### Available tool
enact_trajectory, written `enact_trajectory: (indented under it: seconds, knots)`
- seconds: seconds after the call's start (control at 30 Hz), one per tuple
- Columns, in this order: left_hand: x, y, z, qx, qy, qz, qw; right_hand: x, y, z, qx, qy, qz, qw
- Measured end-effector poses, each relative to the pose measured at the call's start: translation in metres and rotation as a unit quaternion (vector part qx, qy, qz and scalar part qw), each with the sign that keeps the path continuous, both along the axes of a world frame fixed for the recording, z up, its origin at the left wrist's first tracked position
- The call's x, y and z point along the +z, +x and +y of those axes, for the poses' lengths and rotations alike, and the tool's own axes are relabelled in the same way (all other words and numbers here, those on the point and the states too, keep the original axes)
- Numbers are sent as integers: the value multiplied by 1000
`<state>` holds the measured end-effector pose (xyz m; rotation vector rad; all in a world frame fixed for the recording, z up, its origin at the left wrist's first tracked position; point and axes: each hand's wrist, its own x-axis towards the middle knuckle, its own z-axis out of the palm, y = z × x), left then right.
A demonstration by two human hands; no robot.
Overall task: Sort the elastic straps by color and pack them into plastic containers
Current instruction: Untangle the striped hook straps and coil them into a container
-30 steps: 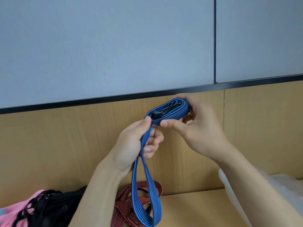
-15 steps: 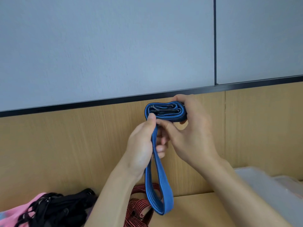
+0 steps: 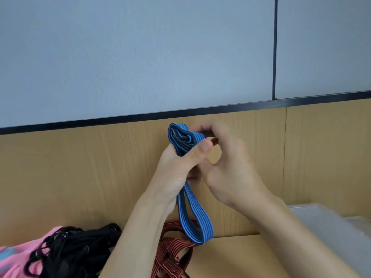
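blue strap, black-striped, coiled top, loop hanging

Grey wall above wooden panelling

One blue striped elastic strap; red-and-black striped straps at six o'clock and black straps at seven, uncountable; seemingly two clear plastic containers at four.

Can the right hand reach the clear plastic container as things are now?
Probably yes: nothing stands between the right hand and the plastic container lower to its right, but it is busy at the coiled blue strap.
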<state>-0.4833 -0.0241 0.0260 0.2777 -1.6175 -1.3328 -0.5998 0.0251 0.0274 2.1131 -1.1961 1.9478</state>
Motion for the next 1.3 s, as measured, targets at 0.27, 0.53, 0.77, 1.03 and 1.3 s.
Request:
enact_trajectory:
  seconds: [0.27,0.53,0.77,1.03,1.3]
  knots:
    - [1,17,-14,12,17,33,999,0,4,1,8,2,81,997]
    - [2,20,-14,-115,-6,-29,993,12,-18,3,64,46,-22,997]
    - [-2,15,-15,-181,-6,-114,977,20,-44,8,104,157,22,982]
    - [0,8,-17,-116,40,-21,992,16,-30,2,-4,70,-5,998]
    - [-2,3,-18,-106,86,83,987,13,-25,-3,-41,15,-55,998]
